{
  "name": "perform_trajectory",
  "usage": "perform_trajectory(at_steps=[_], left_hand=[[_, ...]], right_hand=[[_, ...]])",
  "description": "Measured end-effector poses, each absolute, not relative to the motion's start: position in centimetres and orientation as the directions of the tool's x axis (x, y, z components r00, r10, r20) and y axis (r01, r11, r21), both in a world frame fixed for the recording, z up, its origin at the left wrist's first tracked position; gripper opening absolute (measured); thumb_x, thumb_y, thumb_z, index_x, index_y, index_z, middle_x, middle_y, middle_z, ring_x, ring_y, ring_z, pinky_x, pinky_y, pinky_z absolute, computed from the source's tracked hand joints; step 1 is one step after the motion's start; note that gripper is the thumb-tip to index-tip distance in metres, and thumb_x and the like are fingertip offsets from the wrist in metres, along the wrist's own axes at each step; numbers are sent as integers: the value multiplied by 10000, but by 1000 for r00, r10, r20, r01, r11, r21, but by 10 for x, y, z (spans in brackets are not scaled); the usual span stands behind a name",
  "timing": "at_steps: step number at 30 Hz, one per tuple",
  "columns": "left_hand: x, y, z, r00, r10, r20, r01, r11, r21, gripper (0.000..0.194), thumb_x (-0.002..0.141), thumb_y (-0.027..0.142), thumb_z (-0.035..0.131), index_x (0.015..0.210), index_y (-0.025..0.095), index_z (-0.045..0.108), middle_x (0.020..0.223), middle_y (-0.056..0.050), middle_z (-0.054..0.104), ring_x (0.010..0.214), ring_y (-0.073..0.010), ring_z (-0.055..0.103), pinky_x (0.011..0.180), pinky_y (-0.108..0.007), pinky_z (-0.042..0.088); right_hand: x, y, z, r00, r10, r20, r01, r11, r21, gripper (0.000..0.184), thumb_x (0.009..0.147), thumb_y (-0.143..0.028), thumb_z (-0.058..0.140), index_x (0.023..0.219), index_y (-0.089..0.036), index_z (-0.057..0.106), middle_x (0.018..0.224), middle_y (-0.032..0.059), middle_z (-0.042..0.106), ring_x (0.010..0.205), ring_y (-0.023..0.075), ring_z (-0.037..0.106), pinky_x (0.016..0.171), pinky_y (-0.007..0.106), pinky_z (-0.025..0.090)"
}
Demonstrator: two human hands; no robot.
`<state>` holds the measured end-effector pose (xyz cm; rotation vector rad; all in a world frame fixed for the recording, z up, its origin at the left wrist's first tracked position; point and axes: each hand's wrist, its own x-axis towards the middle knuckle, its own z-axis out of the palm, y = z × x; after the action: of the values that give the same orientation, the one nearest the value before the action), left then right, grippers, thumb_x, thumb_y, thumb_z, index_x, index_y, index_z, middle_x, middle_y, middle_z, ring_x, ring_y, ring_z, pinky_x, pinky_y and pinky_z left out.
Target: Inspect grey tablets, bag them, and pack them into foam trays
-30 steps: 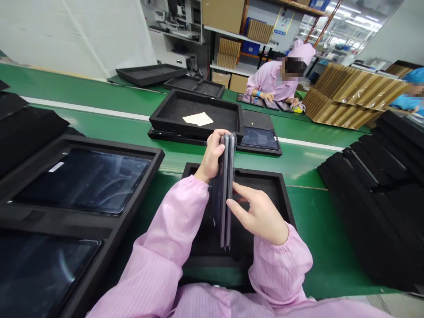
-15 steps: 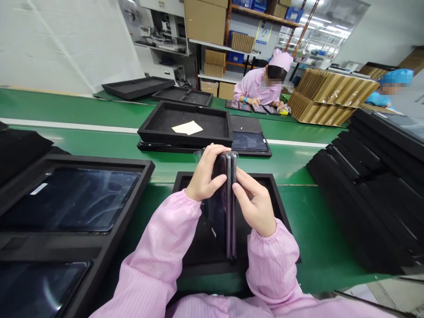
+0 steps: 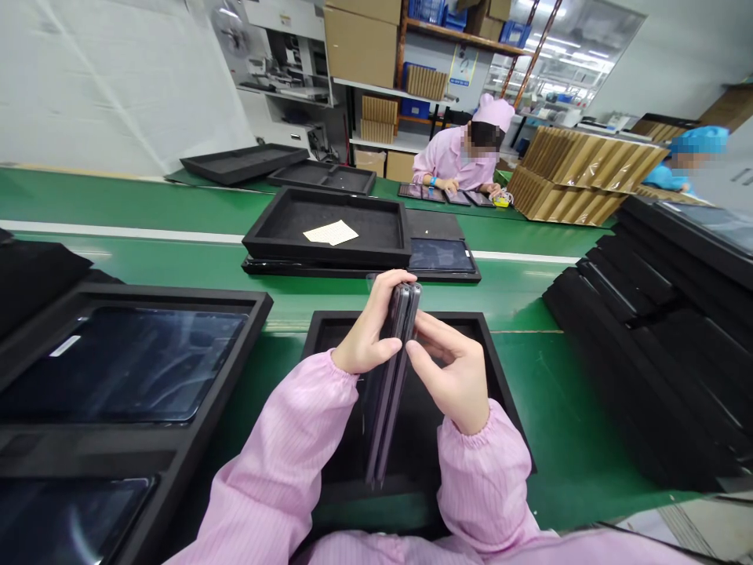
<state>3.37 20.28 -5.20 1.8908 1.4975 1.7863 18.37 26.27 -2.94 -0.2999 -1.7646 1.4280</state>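
Observation:
Two dark, slim tablets (image 3: 388, 392) stand on edge side by side, their narrow grey sides facing me. My left hand (image 3: 368, 333) grips them from the left, fingers over the far top end and thumb on the near edges. On the other side, my right hand (image 3: 456, 373) has its thumb and fingers against the right-hand tablet. Below both hands lies a black foam tray (image 3: 500, 365), partly hidden by the tablets and my arms. A bit of clear film shows behind my left fingers.
At the left, a foam tray (image 3: 227, 377) holds tablets (image 3: 135, 365). Ahead, stacked trays (image 3: 329, 255) carry a paper slip (image 3: 331, 233). Black trays (image 3: 652, 345) pile up on the right. Across the green bench, a co-worker (image 3: 462, 157) handles tablets beside cardboard dividers (image 3: 576, 176).
The tablets' near ends have swung left and tilted. Both my hands sit slightly lower in view, still on the tablets.

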Motion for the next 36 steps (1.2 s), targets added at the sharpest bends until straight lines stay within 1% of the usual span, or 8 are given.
perform_trajectory(at_steps=[5,10,12,16,19,21,27,36], left_hand=[[38,206,-53,-222,680,699,606,-465,645,781,820,825,380,1328,232,407,1288,-133,478,1197,-351,488,1066,-566,406],[39,212,-61,-181,622,762,630,-522,575,714,854,769,388,1355,262,395,1288,-123,474,1200,-341,487,1082,-559,400],[38,212,-64,-193,606,772,642,-517,566,736,846,784,375,1366,264,382,1298,-126,461,1218,-348,477,1094,-567,392],[34,205,-60,-185,695,695,667,-431,608,843,816,828,380,1421,244,324,1356,-157,410,1273,-379,437,1106,-603,376],[31,199,-54,-147,715,683,676,-432,597,860,822,804,418,1452,228,315,1381,-174,391,1296,-391,412,1110,-628,364],[32,198,-52,-131,706,696,678,-449,582,818,833,767,450,1441,230,339,1365,-169,402,1296,-386,415,1108,-628,367],[44,200,-50,-92,687,721,655,-503,563,714,854,719,479,1386,253,384,1304,-142,430,1278,-367,451,1088,-609,395],[54,203,-49,-288,656,698,598,-446,666,528,900,702,405,1183,264,484,1155,-92,515,1130,-311,542,1001,-516,469]], right_hand=[[184,263,-29,-588,689,423,-292,308,-906,318,742,-136,696,1009,-246,827,1103,46,785,1001,266,775,729,282,685],[183,261,-28,-554,738,385,-257,288,-922,228,746,-182,703,916,-246,842,1044,55,798,942,283,789,686,322,693],[183,261,-27,-569,728,382,-259,282,-924,234,745,-188,699,922,-245,841,1058,59,795,958,285,785,695,330,694],[185,264,-28,-643,666,377,-288,245,-926,349,720,-143,697,1033,-232,821,1179,69,763,1007,273,774,734,317,691],[186,265,-29,-676,645,357,-280,223,-934,370,729,-132,687,1065,-225,811,1227,77,746,1082,281,748,743,309,688],[186,266,-29,-670,654,351,-274,222,-936,335,734,-139,688,1031,-224,817,1215,78,753,1071,285,752,737,311,687],[189,268,-26,-561,746,359,-266,248,-931,55,737,-222,726,748,-198,775,1066,96,801,797,262,793,627,314,667],[189,262,-22,-566,748,347,-275,225,-935,47,721,-242,751,722,-221,793,1015,75,809,804,262,792,641,320,668]])
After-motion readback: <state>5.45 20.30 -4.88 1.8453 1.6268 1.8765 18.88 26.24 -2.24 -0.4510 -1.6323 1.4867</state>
